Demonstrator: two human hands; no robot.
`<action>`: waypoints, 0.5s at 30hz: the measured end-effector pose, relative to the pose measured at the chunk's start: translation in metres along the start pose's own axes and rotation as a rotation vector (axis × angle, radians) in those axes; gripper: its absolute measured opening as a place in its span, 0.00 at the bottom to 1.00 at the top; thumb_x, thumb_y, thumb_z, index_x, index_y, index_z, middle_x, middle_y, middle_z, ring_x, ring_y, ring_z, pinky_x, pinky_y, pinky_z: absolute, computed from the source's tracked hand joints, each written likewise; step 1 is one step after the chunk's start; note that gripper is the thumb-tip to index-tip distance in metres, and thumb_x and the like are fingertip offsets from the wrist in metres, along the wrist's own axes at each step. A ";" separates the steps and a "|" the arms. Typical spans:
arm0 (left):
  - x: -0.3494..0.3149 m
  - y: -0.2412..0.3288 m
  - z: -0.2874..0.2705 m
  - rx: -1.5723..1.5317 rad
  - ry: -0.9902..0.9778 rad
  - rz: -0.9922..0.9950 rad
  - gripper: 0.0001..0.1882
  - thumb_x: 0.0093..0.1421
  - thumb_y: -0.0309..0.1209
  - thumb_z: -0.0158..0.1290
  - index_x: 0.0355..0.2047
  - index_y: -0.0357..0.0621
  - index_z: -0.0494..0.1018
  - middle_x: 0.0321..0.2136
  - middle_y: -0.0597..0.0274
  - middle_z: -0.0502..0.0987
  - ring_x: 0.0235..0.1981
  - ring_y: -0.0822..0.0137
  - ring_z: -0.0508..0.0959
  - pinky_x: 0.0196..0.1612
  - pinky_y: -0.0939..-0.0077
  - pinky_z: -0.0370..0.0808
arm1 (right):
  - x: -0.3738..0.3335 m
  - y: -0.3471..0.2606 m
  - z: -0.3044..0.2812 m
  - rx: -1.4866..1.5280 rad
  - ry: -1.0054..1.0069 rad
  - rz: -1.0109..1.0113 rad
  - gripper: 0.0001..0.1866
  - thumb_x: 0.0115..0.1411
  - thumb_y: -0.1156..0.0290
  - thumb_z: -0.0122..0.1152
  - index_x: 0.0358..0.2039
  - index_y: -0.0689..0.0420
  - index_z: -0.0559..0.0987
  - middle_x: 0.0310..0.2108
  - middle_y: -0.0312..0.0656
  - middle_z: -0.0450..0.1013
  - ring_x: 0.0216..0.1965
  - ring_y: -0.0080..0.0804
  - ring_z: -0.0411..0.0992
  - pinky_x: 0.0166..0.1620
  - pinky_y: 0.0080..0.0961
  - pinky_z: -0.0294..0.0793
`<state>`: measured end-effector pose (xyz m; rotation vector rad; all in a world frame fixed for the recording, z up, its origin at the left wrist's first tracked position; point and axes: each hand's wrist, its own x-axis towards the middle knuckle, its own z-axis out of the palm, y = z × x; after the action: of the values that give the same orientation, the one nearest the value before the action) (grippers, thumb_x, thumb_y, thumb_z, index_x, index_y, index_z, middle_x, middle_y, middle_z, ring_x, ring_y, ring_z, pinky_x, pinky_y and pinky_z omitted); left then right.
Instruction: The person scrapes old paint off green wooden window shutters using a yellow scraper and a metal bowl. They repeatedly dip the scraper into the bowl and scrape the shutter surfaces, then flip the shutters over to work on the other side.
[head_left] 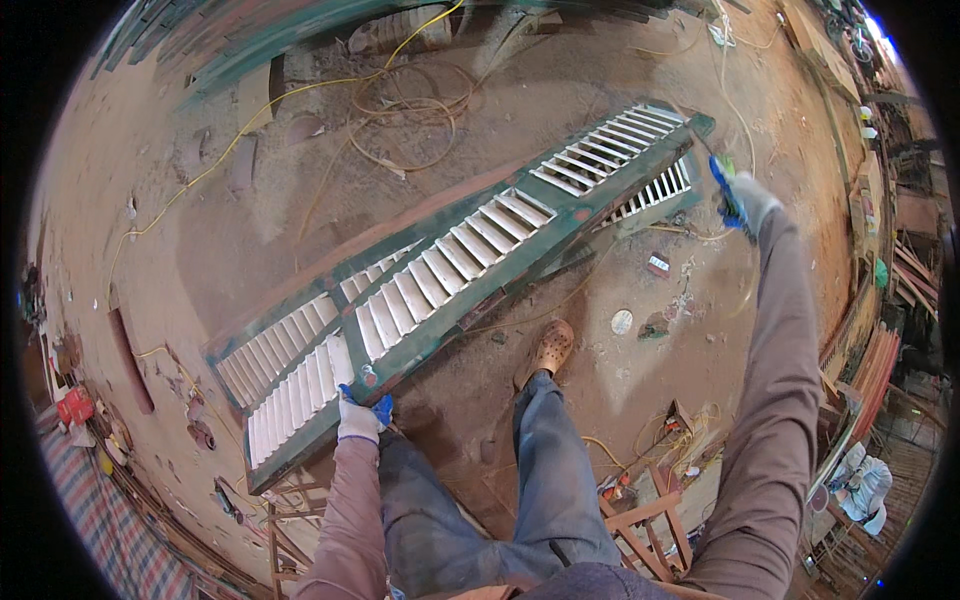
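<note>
A long louvered shutter (480, 250), with a dark green frame and pale slats, slants from lower left to upper right before me. My left hand (362, 415), in a white glove with blue fingers, is closed on its near edge toward the lower end. A second louvered shutter (285, 345) lies crosswise underneath, largely covered. Beyond the upper right end, my right hand (745, 197) wears the same kind of glove and is closed round a thin tool (703, 143). Its slim part reaches toward the shutter's corner; the kind cannot be made out.
A yellow cord (290, 92) and a coiled hose (400, 125) lie across the dusty floor. At lower right stands a wooden frame (645, 520). Stacked planks (875, 380) line the right side. A checked cloth (105, 515) is at lower left, and a dark tube (130, 360) lies on the left.
</note>
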<state>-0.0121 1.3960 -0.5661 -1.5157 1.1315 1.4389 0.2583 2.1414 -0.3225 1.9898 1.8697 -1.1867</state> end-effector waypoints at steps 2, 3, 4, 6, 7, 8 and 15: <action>-0.003 0.004 0.002 0.004 0.029 -0.006 0.36 0.59 0.66 0.52 0.57 0.55 0.69 0.55 0.51 0.71 0.47 0.45 0.74 0.47 0.48 0.78 | -0.012 0.055 0.018 0.190 -0.010 0.059 0.32 0.62 0.32 0.54 0.28 0.52 0.73 0.19 0.37 0.70 0.18 0.31 0.69 0.20 0.31 0.67; -0.005 0.007 0.002 0.003 0.043 -0.005 0.36 0.59 0.66 0.52 0.57 0.55 0.69 0.55 0.51 0.71 0.48 0.45 0.74 0.47 0.48 0.78 | -0.029 0.072 0.033 0.293 -0.079 0.068 0.30 0.62 0.32 0.54 0.28 0.50 0.74 0.19 0.35 0.70 0.18 0.29 0.69 0.20 0.29 0.66; -0.004 0.011 -0.001 0.018 0.027 -0.022 0.37 0.58 0.67 0.52 0.57 0.54 0.69 0.54 0.51 0.71 0.46 0.45 0.75 0.46 0.48 0.79 | -0.052 0.086 0.053 0.396 -0.146 0.080 0.29 0.63 0.33 0.54 0.28 0.49 0.74 0.19 0.34 0.70 0.18 0.28 0.68 0.20 0.28 0.65; -0.008 0.015 0.003 0.027 0.040 -0.054 0.38 0.58 0.67 0.51 0.57 0.53 0.68 0.53 0.50 0.72 0.45 0.46 0.75 0.46 0.48 0.79 | -0.103 0.097 0.092 0.539 -0.242 0.200 0.28 0.63 0.34 0.54 0.32 0.49 0.75 0.20 0.32 0.70 0.18 0.26 0.67 0.21 0.26 0.65; -0.016 0.014 0.016 0.026 0.056 -0.072 0.37 0.59 0.66 0.51 0.58 0.53 0.67 0.54 0.50 0.72 0.46 0.46 0.75 0.46 0.48 0.79 | -0.123 0.119 0.109 0.550 -0.244 0.160 0.29 0.65 0.35 0.53 0.38 0.52 0.78 0.20 0.32 0.70 0.17 0.25 0.67 0.20 0.25 0.65; -0.022 0.013 0.021 0.019 0.078 -0.088 0.36 0.60 0.65 0.51 0.58 0.53 0.67 0.54 0.50 0.71 0.46 0.46 0.75 0.47 0.48 0.78 | -0.149 0.123 0.127 0.616 -0.273 0.230 0.32 0.66 0.35 0.52 0.43 0.56 0.79 0.19 0.31 0.70 0.17 0.23 0.67 0.20 0.23 0.65; 0.005 0.037 -0.006 0.060 -0.157 0.040 0.27 0.65 0.55 0.48 0.56 0.52 0.71 0.52 0.51 0.75 0.43 0.49 0.76 0.44 0.54 0.78 | -0.233 0.122 0.154 0.418 -0.681 0.166 0.33 0.66 0.34 0.49 0.40 0.57 0.79 0.17 0.29 0.67 0.15 0.20 0.64 0.18 0.18 0.61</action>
<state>-0.0456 1.3778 -0.5681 -1.3210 1.1047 1.5086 0.3251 1.8438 -0.3255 1.5463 1.1671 -1.9957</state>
